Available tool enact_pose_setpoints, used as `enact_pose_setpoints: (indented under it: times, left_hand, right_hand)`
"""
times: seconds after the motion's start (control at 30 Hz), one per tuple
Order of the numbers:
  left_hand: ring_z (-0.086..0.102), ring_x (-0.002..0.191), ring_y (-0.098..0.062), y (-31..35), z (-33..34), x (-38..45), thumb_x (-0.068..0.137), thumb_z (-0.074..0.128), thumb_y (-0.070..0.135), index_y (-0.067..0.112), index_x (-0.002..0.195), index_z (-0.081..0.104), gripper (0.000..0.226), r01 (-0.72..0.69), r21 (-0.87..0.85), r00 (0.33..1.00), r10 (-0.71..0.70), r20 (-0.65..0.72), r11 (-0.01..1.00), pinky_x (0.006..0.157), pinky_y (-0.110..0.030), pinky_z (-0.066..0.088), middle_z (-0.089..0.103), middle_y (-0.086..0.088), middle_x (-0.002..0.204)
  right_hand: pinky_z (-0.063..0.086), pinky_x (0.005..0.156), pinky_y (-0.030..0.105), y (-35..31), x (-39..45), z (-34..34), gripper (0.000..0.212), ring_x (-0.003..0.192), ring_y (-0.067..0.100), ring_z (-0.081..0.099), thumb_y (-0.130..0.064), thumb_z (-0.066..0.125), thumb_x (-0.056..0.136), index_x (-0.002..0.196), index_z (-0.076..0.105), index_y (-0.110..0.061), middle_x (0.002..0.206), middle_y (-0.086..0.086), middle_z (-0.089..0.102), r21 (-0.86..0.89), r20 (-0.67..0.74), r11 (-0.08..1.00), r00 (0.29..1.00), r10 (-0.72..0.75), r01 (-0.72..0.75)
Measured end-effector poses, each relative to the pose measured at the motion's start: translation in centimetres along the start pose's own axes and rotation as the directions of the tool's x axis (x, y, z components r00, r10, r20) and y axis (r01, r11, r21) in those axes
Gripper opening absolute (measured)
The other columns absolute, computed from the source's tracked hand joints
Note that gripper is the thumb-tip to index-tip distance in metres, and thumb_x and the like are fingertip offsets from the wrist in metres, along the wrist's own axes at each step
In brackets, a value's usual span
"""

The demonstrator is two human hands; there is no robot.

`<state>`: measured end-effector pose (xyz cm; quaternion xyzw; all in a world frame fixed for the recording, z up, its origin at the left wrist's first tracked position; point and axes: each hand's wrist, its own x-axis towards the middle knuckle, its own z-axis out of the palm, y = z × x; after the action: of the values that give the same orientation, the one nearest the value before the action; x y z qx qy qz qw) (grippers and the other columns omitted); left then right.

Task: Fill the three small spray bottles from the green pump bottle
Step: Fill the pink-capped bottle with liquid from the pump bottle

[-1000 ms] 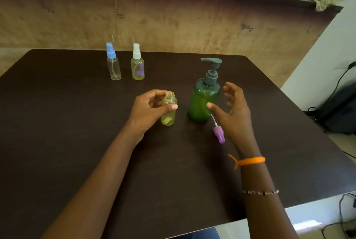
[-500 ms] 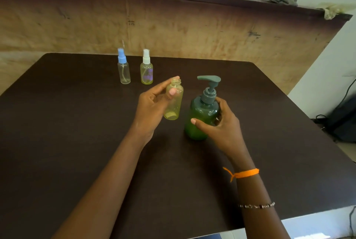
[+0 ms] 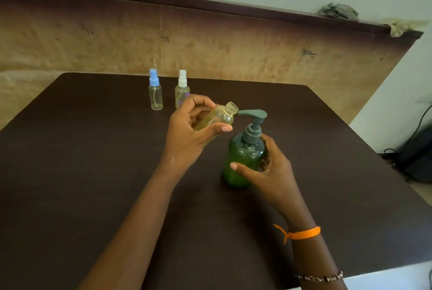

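My left hand (image 3: 191, 135) grips an uncapped yellowish small bottle (image 3: 219, 116), tilted with its open neck right at the tip of the grey pump spout (image 3: 251, 113). The green pump bottle (image 3: 240, 161) stands upright on the dark table (image 3: 81, 161), and my right hand (image 3: 268, 170) is wrapped round its body. Two capped small spray bottles stand at the back: a clear one with a blue cap (image 3: 155, 90) and a yellowish one with a white cap (image 3: 182, 88), partly hidden behind my left hand. The purple spray cap is out of sight.
A brown wall panel (image 3: 210, 44) runs behind the table's far edge. The table's right edge drops off to a floor with a dark bag and cables (image 3: 418, 156). A crumpled cloth (image 3: 339, 11) lies on the ledge above.
My left hand lifted the uncapped bottle off the table and tilted its neck to the pump spout. My right hand dropped the purple cap and took hold of the green bottle.
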<state>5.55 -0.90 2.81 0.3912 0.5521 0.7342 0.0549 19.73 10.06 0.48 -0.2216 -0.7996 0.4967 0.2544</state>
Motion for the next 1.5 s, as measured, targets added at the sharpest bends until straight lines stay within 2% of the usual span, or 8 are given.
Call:
enact_pose_setpoints:
  times: [0.2,0.5,0.6,0.7,0.93,1.07,1.27,1.5]
  left_hand:
    - [0.067,0.087,-0.003,0.1,0.1,-0.1,0.048,0.085,0.035,0.021,0.09,0.062,0.05,-0.011,-0.004,0.998,0.012,0.061,1.0,0.076,-0.016,0.052,0.07,0.017,0.086]
    - [0.063,0.098,-0.016,0.6,-0.2,-0.3,0.064,0.081,0.021,0.026,0.105,0.064,0.044,-0.052,0.099,0.991,0.039,0.127,0.994,0.087,-0.031,0.053,0.063,0.002,0.113]
    - [0.06,0.102,-0.012,0.6,-0.3,-0.4,0.069,0.077,0.012,0.024,0.11,0.064,0.045,-0.095,0.164,0.982,0.065,0.178,0.982,0.089,-0.024,0.049,0.054,-0.002,0.116]
    - [0.058,0.098,-0.011,0.6,-0.4,-0.4,0.069,0.075,0.01,0.026,0.113,0.064,0.048,-0.089,0.187,0.982,0.055,0.18,0.978,0.089,-0.021,0.047,0.054,-0.007,0.107]
    - [0.066,0.103,-0.011,0.9,-0.8,-0.4,0.063,0.082,-0.001,0.02,0.107,0.066,0.051,-0.006,0.067,0.995,-0.001,0.099,0.998,0.089,-0.024,0.052,0.071,0.01,0.102]
    - [0.067,0.1,-0.015,1.0,-0.8,-0.5,0.06,0.081,0.007,0.022,0.096,0.066,0.042,0.001,0.038,0.998,-0.003,0.065,0.999,0.085,-0.024,0.053,0.071,0.002,0.102]
    - [0.069,0.095,-0.012,0.9,-0.5,-0.5,0.061,0.081,0.005,0.018,0.096,0.067,0.04,-0.009,0.014,0.997,0.008,0.082,1.0,0.078,-0.02,0.053,0.073,0.007,0.099]
    - [0.069,0.094,-0.01,1.1,-0.3,-0.6,0.059,0.082,0.004,0.018,0.095,0.068,0.041,0.013,-0.02,0.997,-0.011,0.074,1.0,0.077,-0.018,0.052,0.073,0.011,0.096]
  right_hand:
    - [0.05,0.088,0.014,-0.3,0.0,-0.1,0.07,0.107,0.0,0.059,-0.018,0.082,0.067,0.123,0.044,-0.032,0.116,-0.016,0.059,0.006,0.017,1.0,1.0,0.008,-0.008]
    - [0.05,0.094,0.022,-0.3,0.1,-0.3,0.073,0.109,0.002,0.059,-0.018,0.083,0.065,0.126,0.044,-0.03,0.121,-0.01,0.059,0.009,0.051,1.0,0.999,0.019,-0.019]
    - [0.044,0.104,0.031,-0.9,-0.2,-0.9,0.077,0.117,0.003,0.053,-0.019,0.081,0.068,0.132,0.04,-0.029,0.128,-0.012,0.054,-0.124,0.109,0.992,0.994,0.022,-0.008]
    - [0.037,0.102,0.016,-3.2,-0.5,-2.8,0.082,0.13,0.004,0.038,-0.021,0.076,0.075,0.143,0.03,-0.024,0.142,-0.01,0.039,-0.265,0.128,0.961,0.99,-0.051,0.084]
    - [0.044,0.07,0.004,-10.0,5.5,-2.9,0.015,0.081,0.004,0.059,-0.022,0.046,0.097,0.1,0.061,-0.019,0.091,-0.005,0.066,-0.079,-0.112,0.987,0.983,-0.146,0.137]
    - [0.05,0.085,0.036,-8.5,10.0,-0.4,0.026,0.086,0.02,0.06,-0.019,0.044,0.092,0.071,0.059,-0.026,0.078,-0.004,0.064,-0.211,-0.001,0.975,0.998,0.071,-0.069]
    - [0.044,0.063,0.03,-6.9,10.0,0.5,0.04,0.061,0.018,0.051,-0.003,0.031,0.095,0.066,0.056,-0.013,0.066,0.006,0.056,-0.136,0.061,0.978,0.984,0.168,-0.159]
    - [0.051,0.088,0.051,-7.5,8.8,0.6,0.034,0.09,0.037,0.062,-0.022,0.034,0.079,0.057,0.06,-0.023,0.084,0.009,0.065,-0.206,-0.013,0.96,0.982,0.19,-0.189]
